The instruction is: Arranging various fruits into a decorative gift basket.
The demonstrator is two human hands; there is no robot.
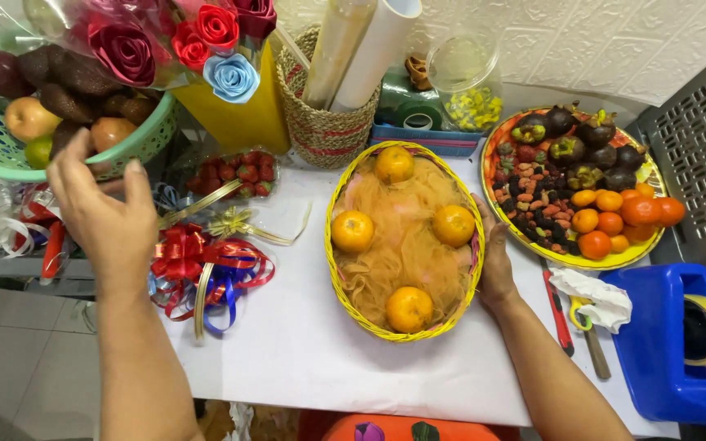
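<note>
A yellow oval basket [332,269] lined with orange netting stands mid-table and holds several oranges [352,231]. My right hand [494,265] rests against the basket's right rim, fingers around its side. My left hand [100,208] is raised at the left, fingers spread, reaching toward the green fruit basket [145,147] that holds apples and dark brown fruit. It holds nothing that I can see. Just right of that hand lie red, blue and gold ribbon bows [206,265].
A round yellow tray [569,257] of mangosteens, small oranges and dried fruit sits at the right. Paper roses [206,41], a woven pot with paper rolls [324,122], a strawberry pack [243,173], a blue tape dispenser [668,343], scissors [586,327] and a red cutter [559,314] surround the basket.
</note>
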